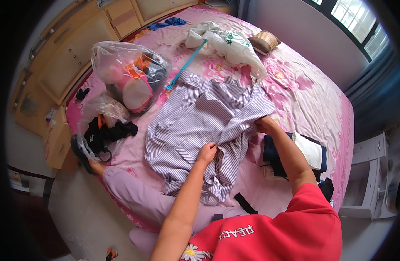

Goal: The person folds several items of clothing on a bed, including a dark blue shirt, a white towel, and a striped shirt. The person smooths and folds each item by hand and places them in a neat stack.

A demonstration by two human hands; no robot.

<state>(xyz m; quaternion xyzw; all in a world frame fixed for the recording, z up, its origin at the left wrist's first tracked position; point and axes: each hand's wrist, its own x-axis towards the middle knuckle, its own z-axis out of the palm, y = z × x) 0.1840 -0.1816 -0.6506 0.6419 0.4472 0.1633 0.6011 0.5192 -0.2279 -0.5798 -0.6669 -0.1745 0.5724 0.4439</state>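
A purple-and-white striped button-up shirt lies spread and rumpled on the bed in front of me, its collar towards the far side. My left hand pinches the fabric near the shirt's middle between thumb and fingers. At the shirt's right edge, my right hand grips the cloth; its fingertips are partly hidden by the fabric. Folds bunch up between and below my hands, close to my lap.
On the bed are a large clear bag of goods, a smaller bag with black items, a teal plastic stick, a white plastic bag, a woven pillow and folded dark and white clothes.
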